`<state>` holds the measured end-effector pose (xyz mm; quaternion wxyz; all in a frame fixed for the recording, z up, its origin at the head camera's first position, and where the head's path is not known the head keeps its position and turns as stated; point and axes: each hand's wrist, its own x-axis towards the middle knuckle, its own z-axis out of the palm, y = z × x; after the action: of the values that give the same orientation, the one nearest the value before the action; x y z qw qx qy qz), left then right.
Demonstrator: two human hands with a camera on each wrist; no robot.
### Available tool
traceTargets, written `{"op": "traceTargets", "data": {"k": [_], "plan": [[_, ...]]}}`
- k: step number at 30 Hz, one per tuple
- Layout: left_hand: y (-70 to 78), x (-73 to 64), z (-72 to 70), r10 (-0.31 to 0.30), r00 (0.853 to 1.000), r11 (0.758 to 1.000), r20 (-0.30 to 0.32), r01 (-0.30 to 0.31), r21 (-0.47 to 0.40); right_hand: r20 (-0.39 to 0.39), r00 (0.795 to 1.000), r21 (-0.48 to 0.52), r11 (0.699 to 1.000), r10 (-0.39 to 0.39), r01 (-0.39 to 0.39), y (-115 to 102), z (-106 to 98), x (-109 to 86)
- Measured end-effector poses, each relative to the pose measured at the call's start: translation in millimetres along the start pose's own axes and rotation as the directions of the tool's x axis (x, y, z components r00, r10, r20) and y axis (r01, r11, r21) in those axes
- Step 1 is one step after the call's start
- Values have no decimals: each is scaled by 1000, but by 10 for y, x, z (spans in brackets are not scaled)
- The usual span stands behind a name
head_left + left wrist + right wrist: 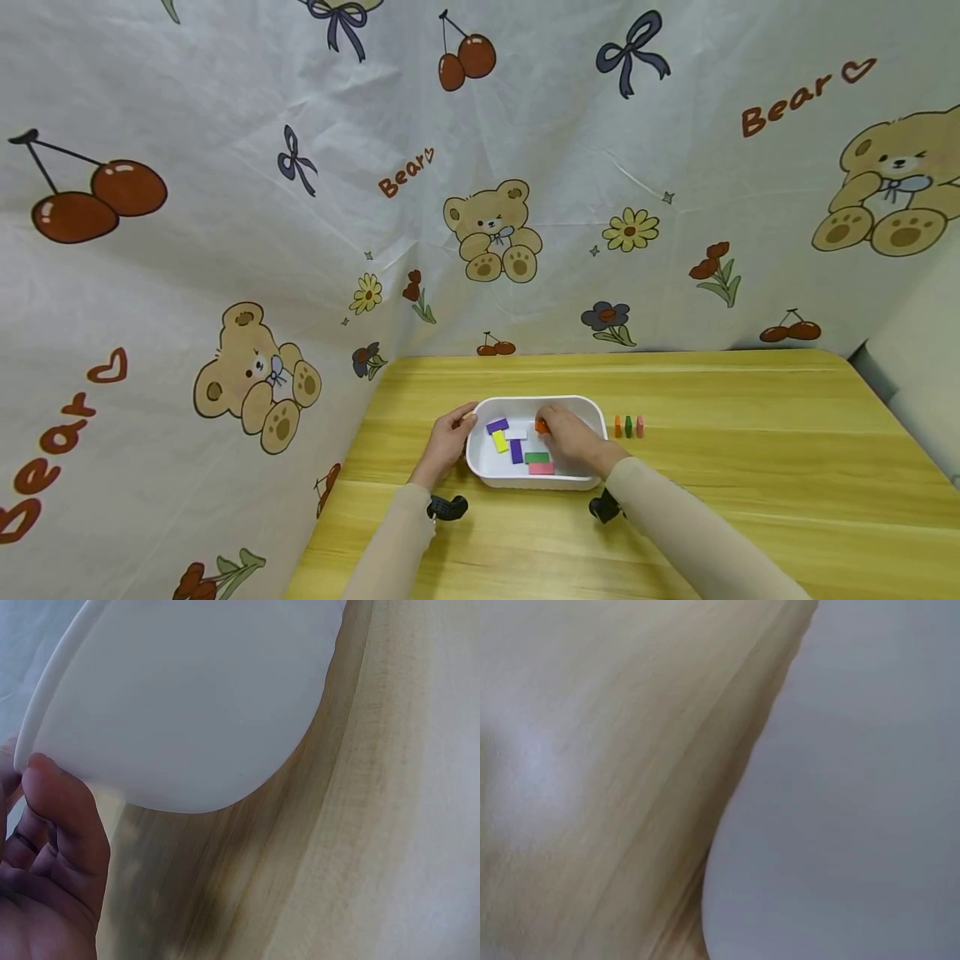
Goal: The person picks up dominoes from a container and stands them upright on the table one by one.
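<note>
A white plastic tray [536,484] on the table holds several small coloured blocks: purple [516,451], yellow [499,442], white [515,434], green [536,457] and pink [541,469] among them. At its left end, my left hand [447,442] pinches the rim; the left wrist view shows the thumb [64,799] against the outer wall. Reaching over the tray's right side, my right hand [567,435] has its fingers on an orange block [541,426], partly covered by them. In the right wrist view only the tray's outer wall [840,810] and table show, not the hand.
Right of the tray, an orange block [618,426], a green block [628,426] and a pink block [640,426] stand on edge in a row on the wooden table [750,467]. A printed cloth [570,150] hangs behind and to the left.
</note>
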<state>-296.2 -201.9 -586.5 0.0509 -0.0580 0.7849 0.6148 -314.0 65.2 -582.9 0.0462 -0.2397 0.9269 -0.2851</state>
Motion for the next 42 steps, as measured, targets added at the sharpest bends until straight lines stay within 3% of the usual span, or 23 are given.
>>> {"op": "traceTargets", "data": {"k": [9,17,26,42], "plan": [[2,-3,8,-4,1000,1000,-13,4,2,-44,999,63,997,-32,35,-57,-84,-29],[-10,1,9,0,1000,1000,-8,0,3,-75,997,150,988,-10,22,-47,-140,-72],[-9,9,5,-2,1000,1000,-2,2,0,-87,995,145,988,-48,60,-29,-350,-161],[-21,27,4,-2,1000,1000,-5,2,1,-97,995,285,958,15,14,77,-577,-260]]}}
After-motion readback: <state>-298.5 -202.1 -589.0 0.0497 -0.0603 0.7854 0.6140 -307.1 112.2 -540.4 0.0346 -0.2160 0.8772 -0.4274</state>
